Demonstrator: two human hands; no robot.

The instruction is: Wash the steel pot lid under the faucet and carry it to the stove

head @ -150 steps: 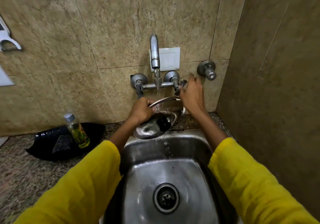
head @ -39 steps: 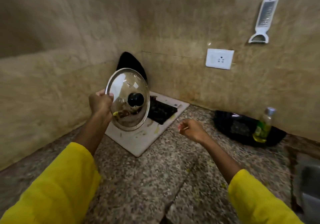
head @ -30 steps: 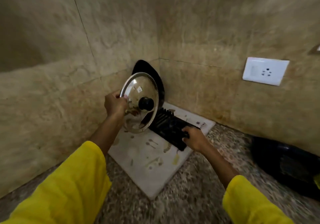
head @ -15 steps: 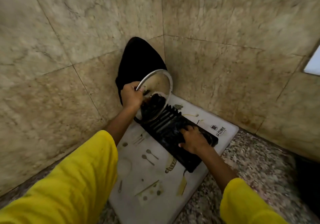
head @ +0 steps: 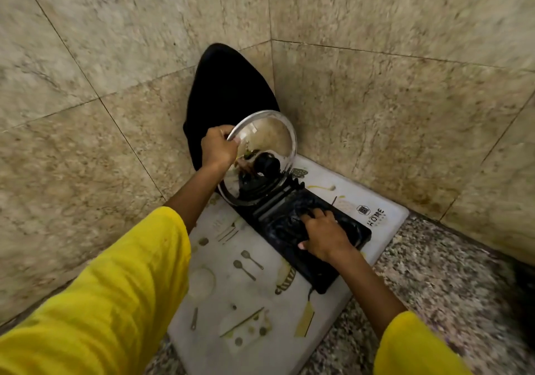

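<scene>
Since half a second ago the steel pot lid [head: 262,154] has come down a little, closer to the black rack [head: 301,229], and the right hand has stayed on the rack.

In the head view, the left hand [head: 218,148] grips the lid by its upper left rim, fingers curled tight around the edge. The lid is tilted, almost standing up, with its black knob [head: 266,163] facing the person. Its bottom edge is right at the far end of the rack, but it is hard to tell if it touches. Behind the lid, a flat black pan [head: 225,96] leans in the corner of the tiled wall [head: 376,90].

The right hand [head: 324,234] lies on top of the rack, fingers bent and pressing down on it. It is hard to tell if they grip anything. The rack sits on a white mat [head: 237,296] with little pictures of spoons and the word HOME. The mat lies on a speckled stone counter [head: 434,282]. Both arms wear yellow sleeves [head: 110,305].
</scene>
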